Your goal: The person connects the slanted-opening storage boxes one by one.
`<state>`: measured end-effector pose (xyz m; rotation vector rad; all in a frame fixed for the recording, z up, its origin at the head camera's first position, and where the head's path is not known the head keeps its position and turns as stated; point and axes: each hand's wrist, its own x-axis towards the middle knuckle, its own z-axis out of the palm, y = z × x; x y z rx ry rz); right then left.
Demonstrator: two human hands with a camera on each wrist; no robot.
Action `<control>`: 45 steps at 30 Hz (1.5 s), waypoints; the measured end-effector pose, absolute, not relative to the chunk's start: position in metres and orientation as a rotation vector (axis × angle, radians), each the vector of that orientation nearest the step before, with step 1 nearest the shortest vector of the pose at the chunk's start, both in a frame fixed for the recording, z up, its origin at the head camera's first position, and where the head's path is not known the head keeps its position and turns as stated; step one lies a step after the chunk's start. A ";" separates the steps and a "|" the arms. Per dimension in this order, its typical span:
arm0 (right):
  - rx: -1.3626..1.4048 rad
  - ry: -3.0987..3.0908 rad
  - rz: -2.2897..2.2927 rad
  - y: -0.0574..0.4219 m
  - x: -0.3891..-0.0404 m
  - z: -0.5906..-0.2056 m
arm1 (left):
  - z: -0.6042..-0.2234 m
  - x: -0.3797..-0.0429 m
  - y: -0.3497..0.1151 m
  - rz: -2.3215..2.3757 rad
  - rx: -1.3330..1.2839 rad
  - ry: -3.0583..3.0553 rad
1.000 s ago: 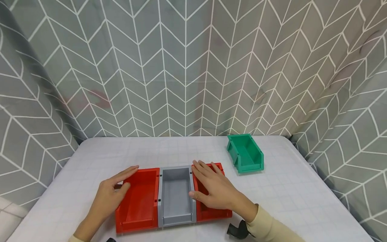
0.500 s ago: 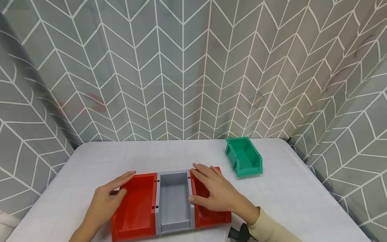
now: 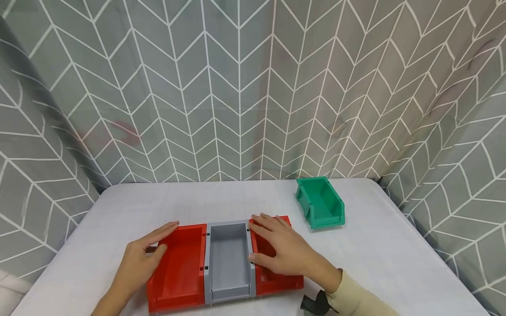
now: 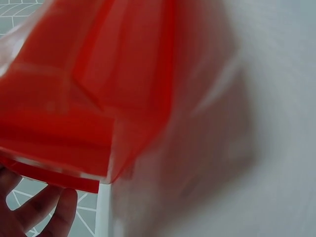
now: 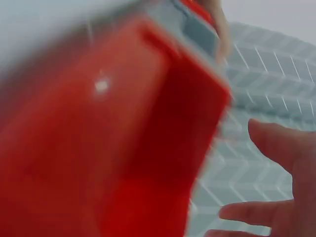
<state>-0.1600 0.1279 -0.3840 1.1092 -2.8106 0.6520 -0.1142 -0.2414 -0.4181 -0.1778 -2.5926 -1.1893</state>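
Observation:
Three plastic storage bins stand side by side in a row on the table: a left red bin [image 3: 179, 263], a grey bin [image 3: 229, 259] in the middle, and a right red bin [image 3: 276, 283]. My left hand [image 3: 136, 265] lies along the left red bin's outer side, its fingers extended toward the far corner and the thumb at the rim. In the left wrist view, fingertips [image 4: 69, 200] touch that bin's end. Over the right red bin spreads my right hand [image 3: 282, 250], fingers near its far edge and thumb at the edge shared with the grey bin.
A green bin [image 3: 322, 204] stands apart at the back right of the white-covered table [image 3: 375, 245]. Patterned grey curtains [image 3: 237, 87] hang behind and on both sides. A black object [image 3: 316, 303] sits by the right wrist.
The head view has shifted slightly. Both hands and all the bins keep about the same places relative to each other.

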 end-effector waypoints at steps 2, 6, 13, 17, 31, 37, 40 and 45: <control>1.040 -2.809 0.675 0.135 -0.168 -0.375 | -0.419 -0.115 -0.242 -1.190 -0.182 -2.592; 0.943 -2.707 0.670 0.156 -0.192 -0.355 | -0.417 -0.117 -0.244 -1.166 -0.197 -2.597; 0.934 -2.654 0.775 0.195 -0.234 -0.336 | -0.415 -0.116 -0.245 -1.156 -0.200 -2.588; 0.973 -2.688 0.827 0.207 -0.250 -0.333 | -0.416 -0.115 -0.245 -1.159 -0.192 -2.587; 0.902 -2.718 0.729 0.262 -0.303 -0.348 | -0.418 -0.113 -0.243 -1.177 -0.162 -2.606; 0.781 -2.779 0.722 0.280 -0.318 -0.360 | -0.418 -0.113 -0.243 -1.182 -0.165 -2.594; 0.741 -2.823 0.707 0.285 -0.319 -0.362 | -0.419 -0.113 -0.243 -1.187 -0.167 -2.584; 0.703 -2.944 0.620 0.293 -0.317 -0.366 | -0.420 -0.113 -0.243 -1.198 -0.183 -2.575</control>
